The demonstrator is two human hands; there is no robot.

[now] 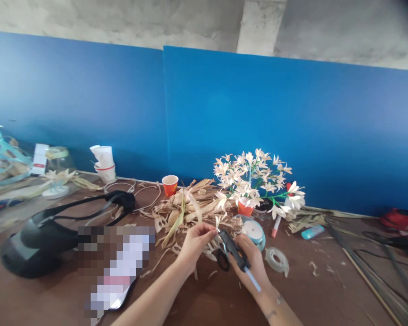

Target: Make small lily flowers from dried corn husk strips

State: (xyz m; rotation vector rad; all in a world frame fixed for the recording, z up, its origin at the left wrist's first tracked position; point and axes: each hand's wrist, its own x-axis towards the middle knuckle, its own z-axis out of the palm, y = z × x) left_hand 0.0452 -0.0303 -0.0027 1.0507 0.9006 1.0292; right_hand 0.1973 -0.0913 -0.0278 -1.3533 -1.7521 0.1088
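My right hand is wrapped round a black hot glue gun, with a pale glue stick poking out of its back end. The gun's tip points away from me, close to my left fingers. Between the thumb and fingertips of my left hand is a small cream husk flower, right beside the nozzle; whether they touch I cannot tell. Just beyond my hands lies a heap of dried corn husks. Black scissors handles show beneath the gun.
Cream flowers stand in an orange cup behind the husks. A ribbon spool and a tape roll lie to the right. Another orange cup stands at the back. Leftward are a black visor-like headpiece and a blurred-out phone.
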